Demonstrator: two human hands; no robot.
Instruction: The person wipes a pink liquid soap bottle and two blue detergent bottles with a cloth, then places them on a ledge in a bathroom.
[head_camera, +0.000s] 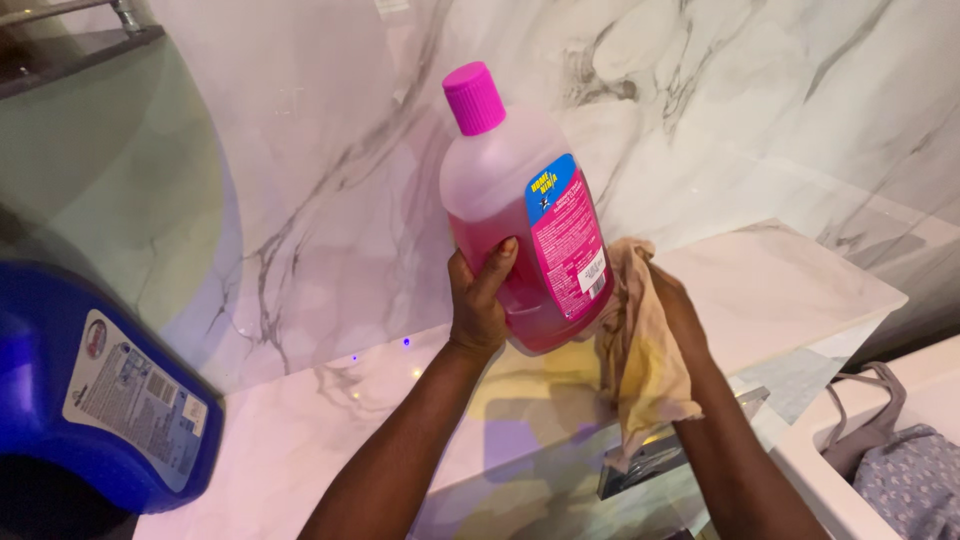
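My left hand grips a clear plastic bottle about half full of pink liquid, with a bright pink screw cap and a blue and pink label. The bottle is held upright, slightly tilted, above a pale marble counter. My right hand holds a crumpled beige cloth pressed against the bottle's right side; the cloth hangs down over the hand and hides most of the fingers.
A large blue bottle with a white label lies at the near left. A marble wall rises behind the counter. At the lower right, grey patterned fabric with a strap lies in a white tub. A metal fixture shows below the cloth.
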